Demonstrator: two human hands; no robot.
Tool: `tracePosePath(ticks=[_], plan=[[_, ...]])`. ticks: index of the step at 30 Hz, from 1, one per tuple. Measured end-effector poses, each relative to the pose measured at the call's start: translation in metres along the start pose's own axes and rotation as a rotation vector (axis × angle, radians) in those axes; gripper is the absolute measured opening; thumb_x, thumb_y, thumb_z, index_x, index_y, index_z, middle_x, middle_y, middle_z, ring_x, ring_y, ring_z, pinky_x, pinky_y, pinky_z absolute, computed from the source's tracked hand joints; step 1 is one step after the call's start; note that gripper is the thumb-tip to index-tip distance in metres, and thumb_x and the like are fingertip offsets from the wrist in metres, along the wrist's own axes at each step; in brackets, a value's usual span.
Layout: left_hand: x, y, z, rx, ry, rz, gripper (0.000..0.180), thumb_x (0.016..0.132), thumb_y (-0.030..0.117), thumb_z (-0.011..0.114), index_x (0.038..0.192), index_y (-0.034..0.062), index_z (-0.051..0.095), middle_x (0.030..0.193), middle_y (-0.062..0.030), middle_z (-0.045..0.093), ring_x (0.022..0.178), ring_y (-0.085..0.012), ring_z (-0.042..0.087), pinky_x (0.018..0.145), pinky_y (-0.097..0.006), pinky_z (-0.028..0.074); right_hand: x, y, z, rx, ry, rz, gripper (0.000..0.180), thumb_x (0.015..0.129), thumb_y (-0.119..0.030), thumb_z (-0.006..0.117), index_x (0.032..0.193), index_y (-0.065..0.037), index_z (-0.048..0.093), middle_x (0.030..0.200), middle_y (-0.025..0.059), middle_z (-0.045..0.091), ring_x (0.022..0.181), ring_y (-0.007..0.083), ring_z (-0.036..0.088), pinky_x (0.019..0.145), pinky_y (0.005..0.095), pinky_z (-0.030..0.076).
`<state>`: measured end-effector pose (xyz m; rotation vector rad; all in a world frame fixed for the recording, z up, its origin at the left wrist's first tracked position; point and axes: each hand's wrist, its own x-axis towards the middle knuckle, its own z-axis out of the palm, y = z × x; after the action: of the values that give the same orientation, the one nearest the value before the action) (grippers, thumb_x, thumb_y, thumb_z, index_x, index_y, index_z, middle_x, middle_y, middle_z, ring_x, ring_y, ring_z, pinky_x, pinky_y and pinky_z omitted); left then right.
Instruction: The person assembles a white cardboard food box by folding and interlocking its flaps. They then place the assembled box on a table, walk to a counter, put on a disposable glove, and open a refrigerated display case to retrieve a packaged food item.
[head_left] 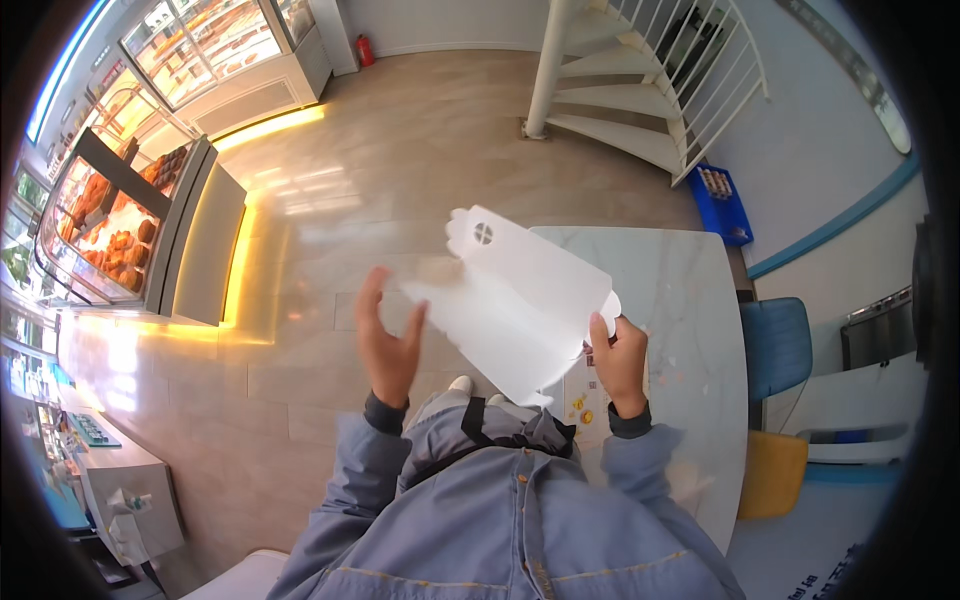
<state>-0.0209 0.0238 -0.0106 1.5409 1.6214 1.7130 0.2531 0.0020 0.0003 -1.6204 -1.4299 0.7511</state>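
A white cardboard box blank [530,290], partly folded, is held up in front of me over the edge of the table. It has scalloped edges and a small round cut-out with a cross in its upper flap. My right hand [620,365] grips its right edge between thumb and fingers. Just off the blank's left side is my left hand [388,345], thumb and fingers spread, holding nothing; its fingertips are slightly blurred. Beneath the blank, partly hidden, a printed sheet or packet with yellow shapes [582,412] lies on the table.
The white marble-look table [690,330] extends to my right, with a blue chair [778,345] and a yellow chair [773,475] beyond. A blue crate [722,205] stands past its far corner, near a white spiral staircase [620,95]. Bread display cases [185,240] are at the left.
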Motion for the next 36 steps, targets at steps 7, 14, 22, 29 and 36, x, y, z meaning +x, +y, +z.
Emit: tracePosePath(ticks=[7,14,22,29,36], plan=[[-0.041,0.066,0.018,0.14,-0.735,0.312,0.04,0.072,0.018,0.08,0.108,0.0073,0.067,0.098,-0.0115,0.067,0.092,-0.0305,0.062,0.084,-0.04,0.047,-0.007,-0.01,0.021,0.005,0.02,-0.108,0.023,0.093,-0.013,0.058,0.081,0.006,0.061,0.061,0.0115,0.064,0.053,0.0171,0.065,0.049,0.0274,0.048],[-0.037,0.028,0.022,-0.047,-0.654,0.029,0.011,0.076,0.014,0.076,0.076,0.0045,0.071,0.069,-0.0114,0.064,0.066,-0.0301,0.059,0.059,-0.038,0.047,-0.006,-0.028,0.016,-0.271,0.08,-0.406,0.022,0.089,-0.011,0.062,0.108,-0.001,0.063,0.111,0.0202,0.059,0.09,0.0248,0.065,0.071,0.0341,0.052],[-0.029,0.026,0.011,-0.134,-0.722,-0.216,0.016,0.081,0.014,0.075,0.081,-0.0012,0.072,0.07,-0.0129,0.068,0.06,-0.017,0.062,0.057,-0.029,0.049,-0.012,-0.022,0.005,-0.157,-0.422,-0.186,0.012,0.084,-0.016,0.068,0.091,-0.008,0.063,0.129,0.0189,0.047,0.107,0.0322,0.057,0.084,0.0389,0.05],[-0.027,-0.001,0.016,-0.189,-0.812,-0.588,0.02,0.08,0.014,0.075,0.08,-0.0056,0.071,0.066,-0.0056,0.066,0.063,-0.0062,0.057,0.058,-0.026,0.049,-0.013,-0.015,0.019,-0.178,-0.295,-0.416,0.01,0.083,-0.013,0.069,0.089,-0.008,0.062,0.121,0.0163,0.049,0.101,0.031,0.054,0.083,0.0405,0.048],[-0.029,0.009,0.021,-0.27,-0.898,-0.559,0.023,0.083,0.018,0.074,0.086,-0.0041,0.072,0.072,-0.0027,0.068,0.067,-0.0065,0.058,0.062,-0.025,0.049,-0.008,-0.017,0.019,-0.386,-0.323,-0.552,0.014,0.082,-0.013,0.067,0.085,-0.002,0.06,0.12,0.0163,0.049,0.103,0.0318,0.052,0.087,0.0409,0.045]])
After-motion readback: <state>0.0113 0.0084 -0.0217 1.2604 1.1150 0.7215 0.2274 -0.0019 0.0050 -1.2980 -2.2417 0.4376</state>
